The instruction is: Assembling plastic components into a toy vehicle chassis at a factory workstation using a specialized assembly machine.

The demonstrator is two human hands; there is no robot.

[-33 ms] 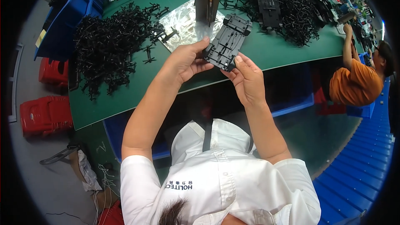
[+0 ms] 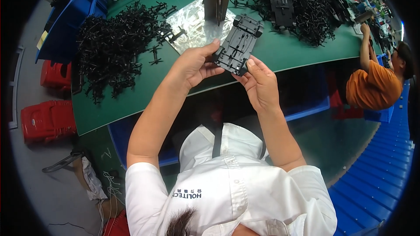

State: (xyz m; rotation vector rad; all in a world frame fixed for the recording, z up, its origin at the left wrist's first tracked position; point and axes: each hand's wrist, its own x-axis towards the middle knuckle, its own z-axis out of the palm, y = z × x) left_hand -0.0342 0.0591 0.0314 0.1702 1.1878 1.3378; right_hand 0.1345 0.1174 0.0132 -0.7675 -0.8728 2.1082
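Between my two hands is a black plastic toy car chassis [image 2: 239, 44], tilted, with wheels at its corners and its ribbed face showing. My left hand [image 2: 197, 64] grips the near left corner, thumb along the edge and fingers beneath. At the near right corner my right hand [image 2: 261, 83] pinches the chassis with its thumb on top; some of its fingers are hidden. Just beyond the chassis stands an upright metal tool post [image 2: 214, 0] with a thin tip, over a shiny silver foil sheet [image 2: 197, 28] on the green table [image 2: 175, 85].
Left on the table lies a heap of black axle-like parts [image 2: 113, 48], another heap [image 2: 315, 22] at the far right with stacked chassis [image 2: 281, 6]. A blue bin [image 2: 72, 26] and red stools [image 2: 48, 120] are at left. A person in orange [image 2: 374, 87] works at right.
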